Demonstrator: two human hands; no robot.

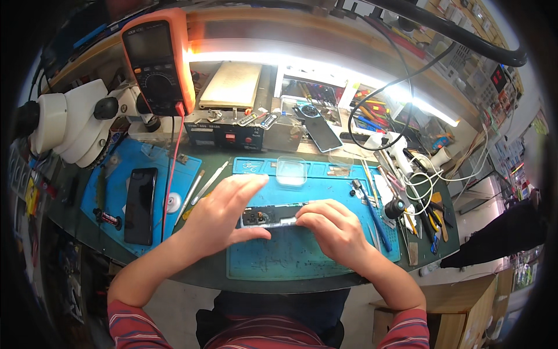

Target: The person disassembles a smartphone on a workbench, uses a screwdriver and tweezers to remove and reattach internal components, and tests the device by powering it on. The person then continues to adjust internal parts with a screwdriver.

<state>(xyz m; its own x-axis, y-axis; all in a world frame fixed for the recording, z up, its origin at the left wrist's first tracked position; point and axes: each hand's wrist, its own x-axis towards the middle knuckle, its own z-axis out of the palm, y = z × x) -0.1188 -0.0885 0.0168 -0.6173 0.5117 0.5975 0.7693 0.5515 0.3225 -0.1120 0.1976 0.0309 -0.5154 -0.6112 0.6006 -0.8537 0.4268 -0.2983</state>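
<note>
An opened phone (268, 216), its dark inner parts showing, is held sideways above a blue work mat (273, 256). My right hand (332, 228) pinches its right end between thumb and fingers. Around the phone's left end, my left hand (224, 216) is spread, thumb below and fingers above, with a gap between them; whether the palm touches the phone I cannot make out. Just beyond the phone stands a small clear plastic box (291, 171).
Left lies a dark phone (140, 205) near red and black multimeter leads. An orange multimeter (157, 64) and a white microscope (72, 125) stand behind it. Pliers (433, 218), a blue-handled tool (379, 224) and white cables (424, 180) crowd the right. Another phone (322, 134) rests at the back.
</note>
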